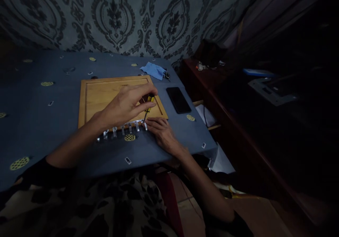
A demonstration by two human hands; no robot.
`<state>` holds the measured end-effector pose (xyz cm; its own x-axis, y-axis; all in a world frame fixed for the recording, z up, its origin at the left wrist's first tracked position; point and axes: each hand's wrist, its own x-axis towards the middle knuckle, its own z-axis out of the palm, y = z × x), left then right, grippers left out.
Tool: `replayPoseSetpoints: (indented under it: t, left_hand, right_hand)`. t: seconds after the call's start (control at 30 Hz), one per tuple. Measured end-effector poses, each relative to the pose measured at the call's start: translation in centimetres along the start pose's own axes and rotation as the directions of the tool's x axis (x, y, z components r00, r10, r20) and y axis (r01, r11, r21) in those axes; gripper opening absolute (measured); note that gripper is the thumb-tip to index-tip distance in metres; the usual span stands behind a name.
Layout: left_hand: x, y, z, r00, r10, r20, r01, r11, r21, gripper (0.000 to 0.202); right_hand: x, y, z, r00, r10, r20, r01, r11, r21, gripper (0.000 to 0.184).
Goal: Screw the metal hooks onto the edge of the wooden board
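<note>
My left hand point(126, 101) is closed around a small screwdriver point(149, 103) with a yellow and black handle. The screwdriver stands nearly upright, its shaft pointing down at the right end of a metal hook rail point(129, 125). Several silver hooks hang from this rail, which lies along the near edge of a framed wooden board point(102, 92). At the rail's right end, my right hand point(163, 134) has its fingertips closed on the rail, close to the screwdriver tip. The tip's exact contact is too small to make out.
A black phone point(178, 100) lies right of the board on the blue patterned tablecloth point(58, 120). Behind it are a blue cloth point(153, 70) and a small dark object point(166, 75). A dark red cabinet point(206, 85) with a pulled-out drawer stands to the right.
</note>
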<state>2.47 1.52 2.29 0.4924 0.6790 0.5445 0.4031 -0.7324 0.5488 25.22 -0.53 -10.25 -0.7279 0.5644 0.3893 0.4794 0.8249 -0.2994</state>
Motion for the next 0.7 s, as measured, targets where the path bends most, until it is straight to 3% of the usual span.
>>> replayPoseSetpoints:
  t: [0.17, 0.53, 0.7]
  left_hand:
    - [-0.06, -0.25, 0.5, 0.996, 0.054, -0.066, -0.051, 0.998, 0.041, 0.017]
    - [-0.01, -0.03, 0.33, 0.999, 0.03, -0.039, -0.029, 0.999, 0.041, 0.019]
    - [-0.19, -0.05, 0.74, 0.995, 0.058, -0.081, -0.051, 0.995, 0.089, 0.019]
  right_hand:
    - [0.03, -0.1, -0.17, 1.0, 0.014, 0.023, -0.014, 1.0, -0.003, 0.052]
    - [-0.02, -0.19, -0.13, 1.0, 0.006, 0.009, -0.006, 1.0, -0.005, 0.053]
    - [0.01, -0.16, 0.04, 1.0, 0.016, -0.002, -0.016, 1.0, -0.014, 0.058]
